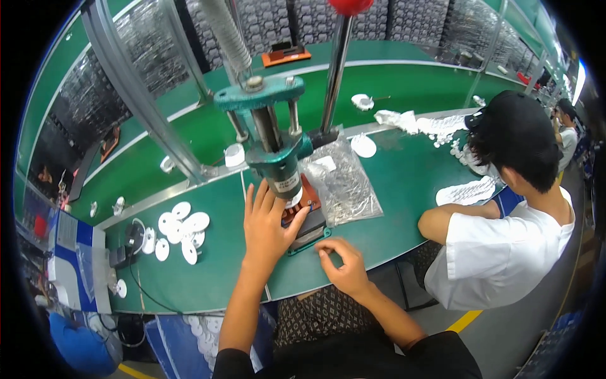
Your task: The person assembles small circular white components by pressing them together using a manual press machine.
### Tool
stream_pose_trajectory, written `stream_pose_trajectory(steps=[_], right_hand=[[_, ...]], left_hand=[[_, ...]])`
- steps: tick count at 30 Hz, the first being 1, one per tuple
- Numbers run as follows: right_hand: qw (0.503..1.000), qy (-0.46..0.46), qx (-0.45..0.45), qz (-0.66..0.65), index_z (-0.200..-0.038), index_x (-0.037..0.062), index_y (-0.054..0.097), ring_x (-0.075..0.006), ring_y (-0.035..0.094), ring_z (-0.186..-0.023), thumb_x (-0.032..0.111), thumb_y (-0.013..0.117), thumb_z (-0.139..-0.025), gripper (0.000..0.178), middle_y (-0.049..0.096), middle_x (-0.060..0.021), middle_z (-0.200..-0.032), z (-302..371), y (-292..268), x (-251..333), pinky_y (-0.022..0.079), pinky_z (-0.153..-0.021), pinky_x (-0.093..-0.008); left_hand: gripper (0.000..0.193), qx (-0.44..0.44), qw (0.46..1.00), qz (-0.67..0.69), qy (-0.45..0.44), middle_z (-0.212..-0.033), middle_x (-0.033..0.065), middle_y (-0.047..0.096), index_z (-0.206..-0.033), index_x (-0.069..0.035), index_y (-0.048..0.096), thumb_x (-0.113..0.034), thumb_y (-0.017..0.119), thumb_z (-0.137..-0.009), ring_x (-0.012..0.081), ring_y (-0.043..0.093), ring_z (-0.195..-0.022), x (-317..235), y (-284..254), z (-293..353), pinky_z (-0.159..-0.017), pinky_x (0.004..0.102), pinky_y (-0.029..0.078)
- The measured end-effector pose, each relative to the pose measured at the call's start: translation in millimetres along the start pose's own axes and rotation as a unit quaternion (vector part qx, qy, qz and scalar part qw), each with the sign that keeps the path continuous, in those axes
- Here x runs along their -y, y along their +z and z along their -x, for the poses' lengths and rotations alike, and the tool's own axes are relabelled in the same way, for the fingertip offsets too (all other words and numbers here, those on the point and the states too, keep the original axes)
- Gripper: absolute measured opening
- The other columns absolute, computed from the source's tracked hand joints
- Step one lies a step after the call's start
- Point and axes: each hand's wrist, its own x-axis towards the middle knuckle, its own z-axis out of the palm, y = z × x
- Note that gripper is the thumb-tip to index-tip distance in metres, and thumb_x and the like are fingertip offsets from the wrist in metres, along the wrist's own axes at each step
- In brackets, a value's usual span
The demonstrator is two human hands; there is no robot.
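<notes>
A green bench press [278, 148] with a hand lever stands before me. Under its head a round white plastic part [294, 200] sits on an orange-brown fixture [312, 192]. My left hand [266, 221] reaches up beside the press head with its fingers stretched and spread, the thumb pointing toward the fixture. Whether its fingertips touch the white part cannot be told. By the front of the press base [309, 239], my right hand [344, 264] is curled, thumb and forefinger pressed together in a pinch. What the pinch holds, if anything, is too small to make out.
Several white discs [183, 224] lie loose on the green table [218, 265] to the left, near a black cable. A clear bag of small metal parts [347, 189] lies right of the press. A co-worker in a white shirt [499, 252] sits at the right. The lever's red knob [351, 5] rises overhead.
</notes>
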Motion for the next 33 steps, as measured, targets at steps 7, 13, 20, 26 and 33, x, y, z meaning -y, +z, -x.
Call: stream_pose_trajectory(steps=[7,13,20,26,33], right_hand=[[0.751,-0.463,-0.455,0.121,-0.107,0.0030,0.063,-0.0382,0.047,-0.120,0.008,0.071,-0.077,0.031,0.061,-0.0178,-0.116,-216,-96,150,0.036,-0.101,-0.0482],[0.934,-0.171,-0.035,-0.311,-0.083,-0.0009,0.059,-0.0137,0.058,-0.049,0.010,0.064,-0.087,0.013,0.064,-0.0089,-0.063,-226,-98,187,0.048,-0.048,-0.0261],[0.877,-0.312,-0.147,-0.335,-0.072,0.0084,0.052,-0.0225,0.057,-0.068,0.024,0.048,-0.098,0.031,0.058,-0.0082,-0.071,-35,-76,63,0.044,-0.091,-0.0479],[0.840,-0.347,-0.036,-0.415,-0.112,0.0023,0.052,-0.0286,0.056,-0.105,0.019,0.052,-0.092,0.026,0.059,-0.0165,-0.105,-94,-90,95,0.037,-0.104,-0.0457],[0.888,-0.397,-0.232,0.007,-0.142,-0.0042,0.032,-0.0397,0.035,-0.138,0.006,0.066,-0.081,0.070,0.032,-0.0257,-0.148,-126,-37,81,0.031,-0.115,-0.0480]], left_hand=[[0.047,0.131,0.983,0.085,-0.096,-0.106,0.0161,0.068,-0.104,-0.002,0.069,-0.038,0.081,-0.076,0.0367,0.063,-0.099,2,3,-10,-0.087,0.0422,0.050],[0.049,0.052,0.985,0.157,-0.056,-0.128,0.0202,0.058,-0.120,-0.001,0.062,-0.022,0.078,-0.079,0.0407,0.052,-0.122,19,22,3,-0.099,0.0453,0.044],[0.075,0.054,0.966,0.233,-0.098,-0.138,0.0219,0.050,-0.137,0.000,0.046,-0.012,0.079,-0.071,0.0417,0.048,-0.127,23,12,12,-0.105,0.0434,0.041],[0.090,0.075,0.955,0.224,-0.181,-0.142,0.0249,0.046,-0.142,0.001,0.039,-0.010,0.083,-0.065,0.0427,0.043,-0.133,28,21,22,-0.110,0.0444,0.039],[0.064,0.025,0.995,0.095,-0.007,-0.126,0.0226,0.056,-0.125,0.002,0.054,-0.024,0.079,-0.072,0.0467,0.049,-0.123,4,-2,28,-0.110,0.0512,0.036]])
